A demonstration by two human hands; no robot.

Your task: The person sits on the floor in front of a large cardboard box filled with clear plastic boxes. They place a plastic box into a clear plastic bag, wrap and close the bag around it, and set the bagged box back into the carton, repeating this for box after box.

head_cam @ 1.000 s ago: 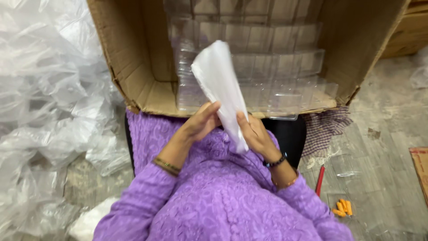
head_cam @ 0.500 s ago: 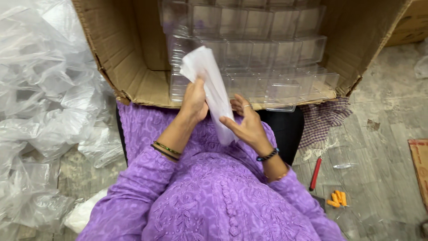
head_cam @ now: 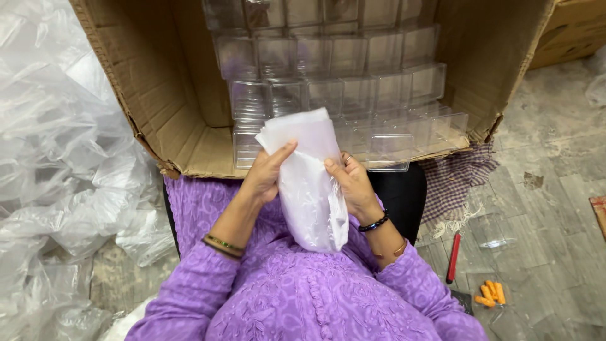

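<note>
— Several items were logged, largest first. What headed the list?

— Item one: cardboard box, brown, lying on its side with the open mouth toward the person. Inside it, rows of clear plastic containers stood stacked in tiers, the lowest row reaching the front flap.

— And to the side?

— Item two: heap of crumpled clear plastic sheeting, filling the floor to the person's left. Item three: purple embroidered garment, covering lap and both arms.

— Where was the thing being handled?

— Item four: bundle of thin translucent plastic bags, held upright over the lap, just in front of the box's mouth, its top edge overlapping the lowest containers in view. The left hand had its grip clamped on the bundle's left edge, thumb across the face. The right hand was closed on the right edge, fingertips pressed to the front.

— Smaller entries?

— Item five: checked cloth, lying on the grey floor beside the box's right corner. Item six: red pen-like stick, on the floor to the person's right. Item seven: small cluster of orange pieces, just beside the stick. Item eight: dark beaded bracelet on the right wrist; thin bangles on the left.
</note>
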